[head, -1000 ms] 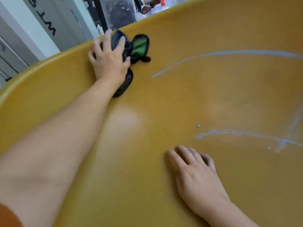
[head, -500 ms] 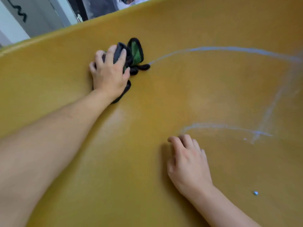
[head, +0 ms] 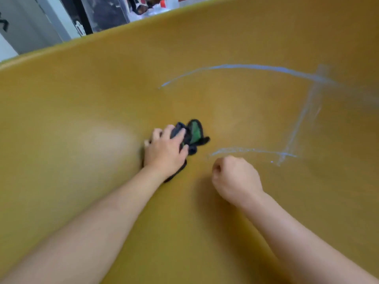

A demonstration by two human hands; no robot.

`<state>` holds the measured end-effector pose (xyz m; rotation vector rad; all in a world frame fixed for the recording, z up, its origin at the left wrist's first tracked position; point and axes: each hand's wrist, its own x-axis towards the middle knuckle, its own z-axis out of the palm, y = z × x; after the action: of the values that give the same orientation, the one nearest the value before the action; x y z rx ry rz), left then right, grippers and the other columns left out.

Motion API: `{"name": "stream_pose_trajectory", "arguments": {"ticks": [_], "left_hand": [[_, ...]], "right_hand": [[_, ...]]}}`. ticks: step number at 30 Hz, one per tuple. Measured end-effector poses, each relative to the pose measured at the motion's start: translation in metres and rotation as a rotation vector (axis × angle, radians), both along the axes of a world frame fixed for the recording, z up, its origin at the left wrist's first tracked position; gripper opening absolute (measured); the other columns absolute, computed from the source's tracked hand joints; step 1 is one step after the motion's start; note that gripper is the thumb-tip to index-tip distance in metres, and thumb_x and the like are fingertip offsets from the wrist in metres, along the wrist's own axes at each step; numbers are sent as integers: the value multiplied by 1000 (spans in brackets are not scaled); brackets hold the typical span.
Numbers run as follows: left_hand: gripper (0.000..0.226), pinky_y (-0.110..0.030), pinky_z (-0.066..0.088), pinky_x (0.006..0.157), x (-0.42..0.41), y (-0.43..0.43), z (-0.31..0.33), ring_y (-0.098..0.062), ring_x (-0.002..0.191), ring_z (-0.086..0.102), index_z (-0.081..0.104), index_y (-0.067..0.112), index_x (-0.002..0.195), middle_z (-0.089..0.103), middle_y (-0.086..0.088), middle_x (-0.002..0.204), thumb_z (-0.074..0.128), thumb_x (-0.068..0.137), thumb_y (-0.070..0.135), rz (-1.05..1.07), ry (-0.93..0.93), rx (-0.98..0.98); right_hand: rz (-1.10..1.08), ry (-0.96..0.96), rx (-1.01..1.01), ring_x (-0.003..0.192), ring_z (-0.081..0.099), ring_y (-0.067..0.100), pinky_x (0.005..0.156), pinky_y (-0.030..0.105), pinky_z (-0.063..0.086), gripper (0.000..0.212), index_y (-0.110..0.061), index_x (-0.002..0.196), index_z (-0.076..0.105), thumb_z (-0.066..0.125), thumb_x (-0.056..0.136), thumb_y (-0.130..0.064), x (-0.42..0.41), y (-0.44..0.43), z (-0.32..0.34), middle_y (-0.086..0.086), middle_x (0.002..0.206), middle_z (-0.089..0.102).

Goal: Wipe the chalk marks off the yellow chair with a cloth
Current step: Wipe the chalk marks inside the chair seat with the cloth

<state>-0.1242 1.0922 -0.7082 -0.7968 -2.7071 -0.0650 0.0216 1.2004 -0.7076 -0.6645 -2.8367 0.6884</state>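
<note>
The yellow chair (head: 235, 201) fills the view as a curved plastic shell. My left hand (head: 166, 152) presses a bunched dark cloth with a green patch (head: 193, 134) against the shell near its middle, fingers spread over it. My right hand (head: 235, 179) rests on the shell just right of the cloth, its fingers curled into a fist that holds nothing. Pale blue chalk marks remain: a long upper arc (head: 246, 67), a short lower stroke (head: 246, 150) just above my right hand, and a smeared upright stroke (head: 301, 124) at the right.
The chair's rim (head: 114, 31) runs across the top. Beyond it stand a grey wall and dark, blurred clutter (head: 106, 13).
My left hand has dragged the cloth down from near the rim to the middle of the shell. My right hand's fingers, flat before, have curled into a fist.
</note>
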Motion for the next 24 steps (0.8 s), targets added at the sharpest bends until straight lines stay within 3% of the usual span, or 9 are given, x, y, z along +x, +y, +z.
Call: {"name": "stream_pose_trajectory", "arguments": {"ticks": [4, 6, 8, 11, 13, 16, 20, 24], "left_hand": [[49, -41, 35, 93, 120, 4, -18, -20, 125, 29, 36, 46, 137, 33, 13, 144, 40, 89, 54, -556, -313, -122], [49, -40, 32, 94, 125, -5, -13, -16, 126, 27, 35, 48, 139, 33, 15, 144, 39, 91, 56, -662, -360, -160], [48, -41, 33, 96, 85, -9, -10, -17, 128, 28, 35, 49, 137, 34, 14, 145, 38, 91, 59, -475, -281, -241], [49, -48, 34, 96, 24, -16, 1, -27, 127, 29, 40, 43, 137, 35, 4, 145, 40, 91, 58, 54, -265, -91], [51, -48, 34, 95, 41, -5, -5, -28, 126, 28, 39, 39, 138, 34, 2, 143, 38, 91, 58, 80, -303, -65], [48, -46, 36, 98, 125, 23, -18, -22, 126, 28, 42, 45, 135, 35, 9, 141, 37, 90, 59, -242, -428, -52], [54, -45, 39, 96, 204, 26, -8, -16, 119, 32, 40, 51, 133, 35, 16, 135, 33, 82, 66, -661, -568, -92], [44, -35, 36, 101, 225, -7, 10, -11, 112, 39, 47, 53, 128, 41, 20, 129, 50, 84, 58, -841, -795, -45]], "right_hand": [[196, -304, -50, 81, 66, 24, 67, 27, 49, 25, -15, 90, 71, 47, 83, -12, 13, 54, 54, 8, 88, 73], [321, -475, -96, 69, 65, 15, 63, 22, 49, 28, -17, 90, 69, 43, 85, -8, 27, 71, 69, 0, 80, 73], [359, -561, -52, 67, 63, 10, 63, 21, 48, 28, -21, 90, 67, 42, 87, -9, 45, 87, 71, -6, 78, 70], [292, -552, 42, 70, 57, 10, 71, 24, 46, 26, -27, 96, 66, 45, 90, -13, 71, 116, 51, -11, 78, 61], [182, -499, -137, 68, 59, 15, 66, 27, 49, 27, -22, 101, 69, 48, 89, -10, 83, 138, 42, -3, 75, 65], [95, -401, -451, 65, 61, 15, 55, 26, 46, 22, -17, 101, 68, 51, 91, -6, 95, 149, 43, 5, 79, 67], [290, -526, -407, 63, 60, 12, 56, 24, 44, 21, -17, 102, 66, 49, 93, -9, 101, 133, 37, 2, 80, 66], [436, -596, -432, 66, 63, 9, 61, 22, 45, 19, -19, 104, 65, 49, 94, -14, 100, 105, 39, -2, 82, 68]]}}
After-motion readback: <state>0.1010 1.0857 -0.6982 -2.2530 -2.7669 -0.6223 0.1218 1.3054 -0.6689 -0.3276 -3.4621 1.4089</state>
